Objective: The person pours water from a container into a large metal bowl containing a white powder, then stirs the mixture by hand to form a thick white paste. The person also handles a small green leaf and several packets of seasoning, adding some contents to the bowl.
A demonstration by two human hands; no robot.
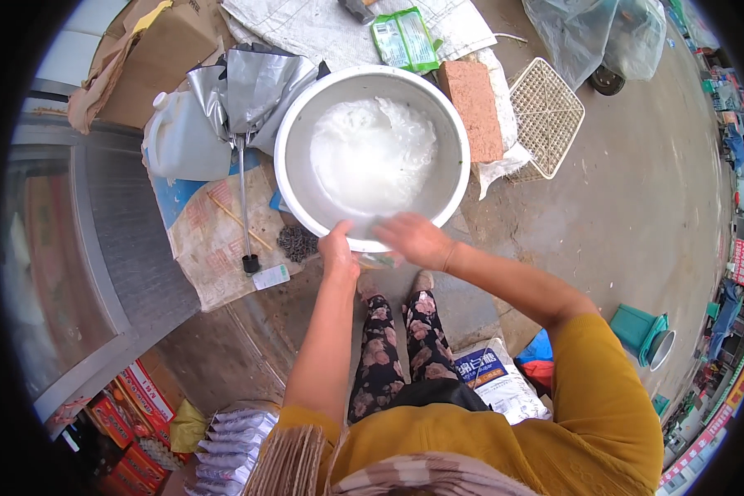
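A wide metal basin (454, 178) lies just beyond both hands, with whitish, foamy liquid (372, 157) covering much of its bottom; seen from the left hand (339, 250), its middle lies between twelve and one o'clock, and seen from the right hand (417, 240), at about eleven. The left hand is clamped on the rim between six and seven o'clock; the right hand, blurred, is at the rim near five o'clock, its fingers pointing toward the left hand; something greyish shows at their tips, too smeared to name, and I cannot tell whether those fingers are closed on it.

Around the basin, a green packet (405, 40) lies between twelve and one o'clock; a reddish brick (471, 112) is close by at two, with a pale lattice crate (547, 116) beyond it between two and three; a dark, tangled clump (296, 242) sits between seven and eight, near the left hand; a thin stick (238, 221) lies farther out at eight; a rod (244, 207) with a black end stands out between eight and nine; a translucent jug (186, 140) is past it between nine and ten.
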